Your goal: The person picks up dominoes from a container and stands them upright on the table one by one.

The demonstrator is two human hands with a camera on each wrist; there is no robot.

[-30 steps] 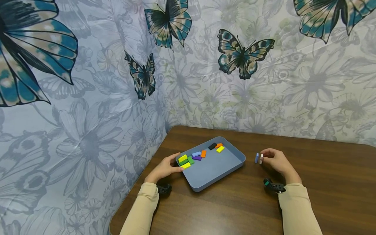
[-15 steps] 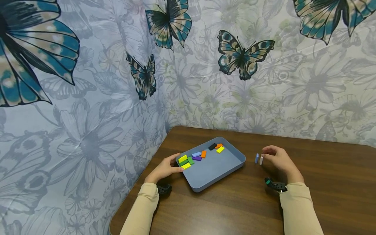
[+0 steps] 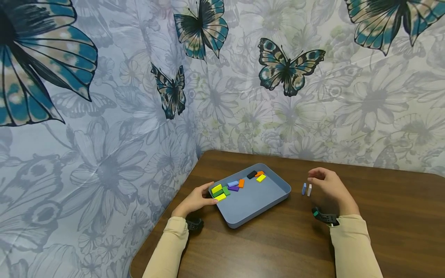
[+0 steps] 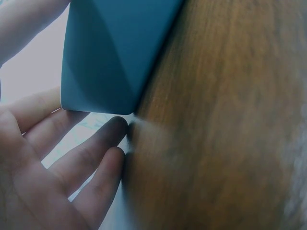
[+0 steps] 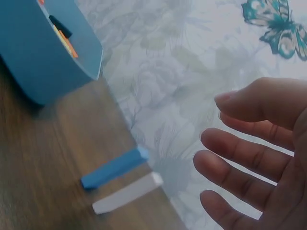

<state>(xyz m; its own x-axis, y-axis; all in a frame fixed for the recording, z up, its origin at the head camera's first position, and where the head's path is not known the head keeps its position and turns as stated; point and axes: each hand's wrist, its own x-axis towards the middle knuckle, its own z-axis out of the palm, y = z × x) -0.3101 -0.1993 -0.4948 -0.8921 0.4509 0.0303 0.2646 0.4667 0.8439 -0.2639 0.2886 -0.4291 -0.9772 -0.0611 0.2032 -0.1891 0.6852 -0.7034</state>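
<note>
My left hand grips the left end of a blue-grey tray; the left wrist view shows its fingers around the tray's end, with two fingertips down by the tabletop. On the table right of the tray, a blue block and a white block stand upright on end, side by side with a narrow gap. My right hand hovers just right of the white block. Its fingers are loosely bent and hold nothing, apart from both blocks in the right wrist view.
Inside the tray, yellow blocks, green blocks, a purple block and others cluster at the left; a black block lies near the far edge. The brown table meets a butterfly-patterned wall covering.
My right hand has let go of the white block and drawn up and away from it, leaving it standing beside the blue one. The left hand keeps its place on the tray.
</note>
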